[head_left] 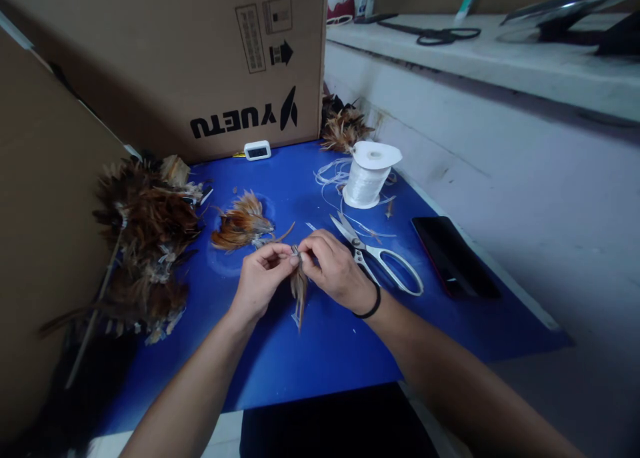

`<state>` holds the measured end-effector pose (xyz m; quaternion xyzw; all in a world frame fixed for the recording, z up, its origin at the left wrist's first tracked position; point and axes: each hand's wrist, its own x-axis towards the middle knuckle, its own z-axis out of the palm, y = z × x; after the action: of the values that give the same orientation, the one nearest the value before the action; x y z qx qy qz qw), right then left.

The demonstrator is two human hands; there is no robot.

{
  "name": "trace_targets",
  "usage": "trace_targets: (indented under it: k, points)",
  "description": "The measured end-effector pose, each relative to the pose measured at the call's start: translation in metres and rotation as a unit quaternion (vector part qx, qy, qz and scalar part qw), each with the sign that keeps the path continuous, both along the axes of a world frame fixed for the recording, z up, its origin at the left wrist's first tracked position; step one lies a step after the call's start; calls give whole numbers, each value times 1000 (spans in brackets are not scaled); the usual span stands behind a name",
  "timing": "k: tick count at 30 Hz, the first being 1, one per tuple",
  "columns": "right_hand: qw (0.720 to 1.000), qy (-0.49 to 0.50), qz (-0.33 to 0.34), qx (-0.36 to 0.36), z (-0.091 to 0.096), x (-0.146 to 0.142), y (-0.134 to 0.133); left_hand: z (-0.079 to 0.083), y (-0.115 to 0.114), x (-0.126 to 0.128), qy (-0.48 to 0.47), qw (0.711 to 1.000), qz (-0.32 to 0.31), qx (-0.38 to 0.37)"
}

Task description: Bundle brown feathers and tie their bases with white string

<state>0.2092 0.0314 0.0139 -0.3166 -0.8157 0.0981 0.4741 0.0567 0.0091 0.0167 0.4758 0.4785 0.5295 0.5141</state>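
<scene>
Over the blue table point(320, 358), my left hand point(260, 279) and my right hand point(335, 268) meet, both pinching the top of a small bunch of brown feathers point(299, 291) that hangs down between them. A black band circles my right wrist. Just beyond my fingers lies a loose fan of orange-brown feathers point(243, 223). White-handled scissors point(377, 255) lie to the right of my right hand. Behind them stands a spool of white cord point(367, 175) with loose cord trailing around it.
A big heap of brown feathers point(145, 238) lies at the left. Cardboard boxes point(190, 58) wall the back and left. A small white timer point(257, 150) sits by the box, a black phone point(453, 257) at the right edge, more feathers point(343, 128) behind, black scissors point(440, 35) on the ledge.
</scene>
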Motion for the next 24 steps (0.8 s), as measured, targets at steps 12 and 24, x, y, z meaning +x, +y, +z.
trace_targets:
  k: [12, 24]
  points:
    - [977, 107, 70, -169, 8, 2, -6, 6, -1, -7, 231, 947, 18, 222]
    - [965, 165, 39, -200, 5, 1, -8, 6, 0, -7, 324, 880, 65, 341]
